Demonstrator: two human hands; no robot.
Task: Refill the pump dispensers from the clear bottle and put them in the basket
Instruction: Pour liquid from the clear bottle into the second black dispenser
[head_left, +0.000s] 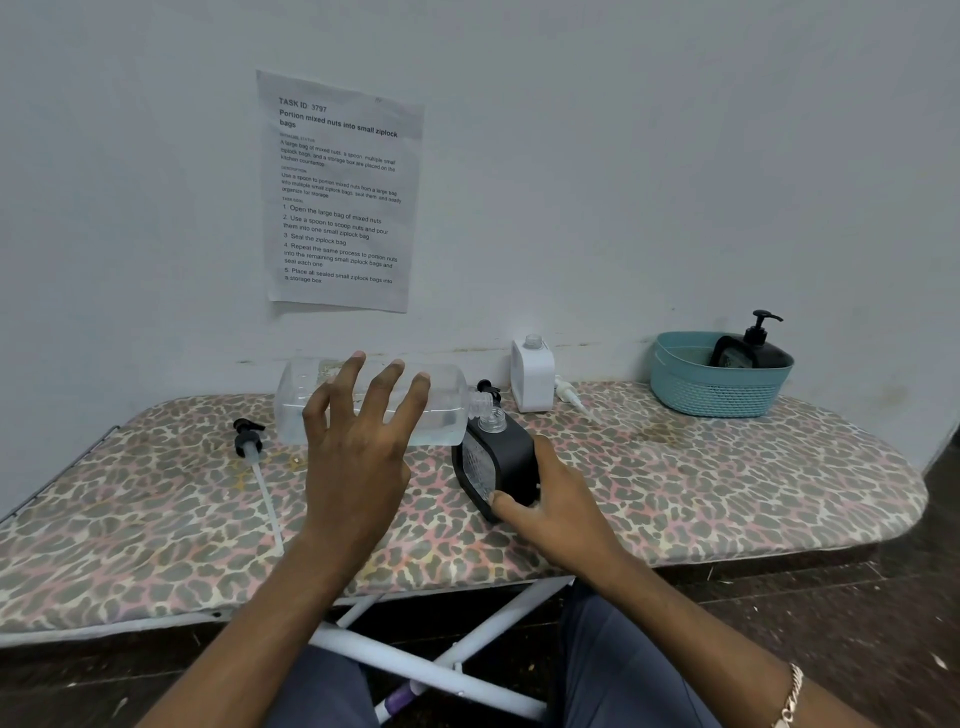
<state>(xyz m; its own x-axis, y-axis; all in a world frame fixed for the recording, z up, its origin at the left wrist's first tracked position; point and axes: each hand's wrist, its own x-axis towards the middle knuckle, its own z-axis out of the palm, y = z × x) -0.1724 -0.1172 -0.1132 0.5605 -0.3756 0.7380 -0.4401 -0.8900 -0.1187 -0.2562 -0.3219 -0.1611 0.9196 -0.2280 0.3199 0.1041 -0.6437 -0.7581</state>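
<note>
Clear bottle (444, 402) tilts sideways, mouth at black dispenser (511, 454).

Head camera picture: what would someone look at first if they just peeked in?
Most likely the clear bottle, tipped on its side in the left hand mid-table, its mouth at the open neck of the black dispenser that the right hand holds. Next, the teal basket at the back right with another pump dispenser inside, and the leopard-print cover under everything.
</note>
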